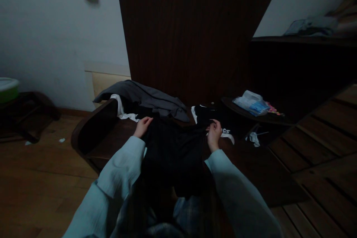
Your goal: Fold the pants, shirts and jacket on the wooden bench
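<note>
Black garment (173, 148): lying spread on counter (111, 141), not yet folded. Left hand (142, 126) pinching its 11 o'clock corner; right hand (214, 134) pinching its 1 o'clock corner. Grey garment (150, 98) lying at 12 o'clock.

We find almost nothing legible here. The only lettering sits on the black folded garment with white print (220, 124) lying on the dark wooden tabletop (251, 163); a few white characters show beside our right hand (214, 134), but the dim light and small size keep us from reading them. The clear plastic packet with blue contents (252, 103) shows no readable label.
</note>
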`<state>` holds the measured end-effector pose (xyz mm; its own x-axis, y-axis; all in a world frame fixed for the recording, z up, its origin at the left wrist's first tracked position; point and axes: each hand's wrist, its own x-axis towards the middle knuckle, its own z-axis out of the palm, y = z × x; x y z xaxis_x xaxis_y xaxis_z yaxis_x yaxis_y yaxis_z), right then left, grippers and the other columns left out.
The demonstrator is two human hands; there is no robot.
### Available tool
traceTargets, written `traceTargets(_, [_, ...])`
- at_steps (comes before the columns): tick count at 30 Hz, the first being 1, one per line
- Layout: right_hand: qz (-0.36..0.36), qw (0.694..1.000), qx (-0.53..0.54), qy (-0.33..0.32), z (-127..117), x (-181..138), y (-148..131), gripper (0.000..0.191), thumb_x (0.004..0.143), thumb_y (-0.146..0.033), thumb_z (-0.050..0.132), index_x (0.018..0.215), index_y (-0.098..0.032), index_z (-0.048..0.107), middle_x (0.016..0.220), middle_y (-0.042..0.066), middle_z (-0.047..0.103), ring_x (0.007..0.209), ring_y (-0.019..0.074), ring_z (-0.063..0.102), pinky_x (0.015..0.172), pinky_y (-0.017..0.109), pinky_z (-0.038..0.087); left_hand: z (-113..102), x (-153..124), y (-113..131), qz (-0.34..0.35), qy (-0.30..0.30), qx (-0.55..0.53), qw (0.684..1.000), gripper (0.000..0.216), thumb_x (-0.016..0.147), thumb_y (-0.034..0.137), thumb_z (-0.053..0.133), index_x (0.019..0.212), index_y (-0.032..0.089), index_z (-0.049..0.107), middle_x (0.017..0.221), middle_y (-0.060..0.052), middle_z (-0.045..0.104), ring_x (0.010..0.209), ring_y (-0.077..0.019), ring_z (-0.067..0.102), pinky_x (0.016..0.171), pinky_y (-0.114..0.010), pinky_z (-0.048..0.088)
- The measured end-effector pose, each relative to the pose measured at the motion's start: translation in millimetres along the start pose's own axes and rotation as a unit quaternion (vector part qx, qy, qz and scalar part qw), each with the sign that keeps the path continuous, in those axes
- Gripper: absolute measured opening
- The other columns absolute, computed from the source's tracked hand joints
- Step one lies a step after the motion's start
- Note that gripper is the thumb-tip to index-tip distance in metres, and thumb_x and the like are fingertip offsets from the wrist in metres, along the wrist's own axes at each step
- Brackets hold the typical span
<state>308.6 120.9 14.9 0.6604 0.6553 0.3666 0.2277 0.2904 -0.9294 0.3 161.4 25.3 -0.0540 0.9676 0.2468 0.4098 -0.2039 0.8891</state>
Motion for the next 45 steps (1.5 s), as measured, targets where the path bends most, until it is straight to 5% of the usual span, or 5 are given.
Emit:
traceTargets(11, [-0.135,0.981,-0.103,-0.098,-43.2,79.8,-99.0,0.01,0.065,-0.025,0.049,0.065,-0.017,0.056,0.061,-0.001,0.054,0.059,0.0126,0.049,0.061,0.027,0.038,-97.5,12.5,72.7,0.028,-0.071,-0.059,0.995,0.039,0.064,0.051,0.057,0.079,0.015,0.058,0.068,0.0,0.057,0.063,-0.013,0.051,0.055,-0.021,0.041])
traceTargets(18, [-0.239,0.943,-0.22,-0.071,18.2,86.9,-91.5,0.018,0.066,-0.011,0.043,0.081,-0.016,0.053,0.073,0.004,0.054,0.068,0.0163,0.051,0.071,0.033,0.04,-76.3,36.7,68.1,0.142,0.2,0.308,0.919,0.018,0.073,0.031,0.053,0.08,0.018,0.063,0.09,-0.008,0.053,0.091,-0.024,0.05,0.074,-0.03,0.042])
traceTargets(28, [-0.224,0.902,-0.239,-0.282,40.9,42.3,-32.4,0.061,0.063,-0.023,0.061,0.121,-0.014,0.042,0.127,0.014,0.039,0.117,0.0281,0.038,0.098,0.042,0.031,-37.6,30.3,33.7,-0.024,0.094,0.383,0.919,0.034,0.081,0.023,0.036,0.11,0.008,0.049,0.094,-0.02,0.062,0.088,-0.0287,0.059,0.073,-0.036,0.043])
traceTargets(36, [-0.108,0.924,-0.21,-0.299,-46.8,27.8,-12.3,0.047,0.063,-0.04,0.061,0.105,-0.019,0.055,0.106,0.009,0.057,0.092,0.0215,0.056,0.084,0.039,0.042,-48.3,-25.6,-4.6,0.135,-0.1,0.342,0.925,0.041,0.074,0.037,0.046,0.107,0.013,0.051,0.113,-0.013,0.056,0.106,-0.022,0.051,0.087,-0.03,0.04])
traceTargets(45, [0.053,0.888,-0.275,-0.365,-132.6,-13.0,-2.7,0.045,0.063,-0.059,0.048,0.068,-0.018,0.065,0.072,0.005,0.065,0.072,0.0209,0.059,0.07,0.032,0.042,-101.5,-109.3,7.1,-0.113,-0.105,0.496,0.854,0.051,0.079,0.055,0.028,0.075,0.019,0.064,0.076,-0.009,0.065,0.077,-0.0245,0.061,0.059,-0.027,0.042])
